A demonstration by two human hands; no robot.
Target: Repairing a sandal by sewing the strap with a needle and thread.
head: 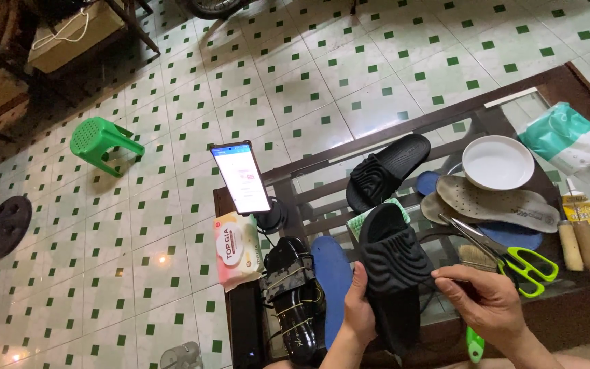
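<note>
A black slide sandal [394, 270] is held up over the glass table, its ribbed strap facing me. My left hand [358, 311] grips its left edge from below. My right hand [489, 301] pinches the right side of the strap with thumb and fingers. A second black slide [385, 171] lies farther back on the table. A blue insole [332, 270] lies just left of the held sandal, beside a black strapped sandal [295, 304].
Green-handled scissors [517, 260], beige perforated insoles [496, 203], a white bowl [498, 162], a glue tube [577, 208], a wooden-handled tool [580, 244] and a brush [476, 257] lie on the right. A lit phone [242, 178] on a stand and a wipes pack [237, 249] sit left. A green stool [100, 142] stands on the tiled floor.
</note>
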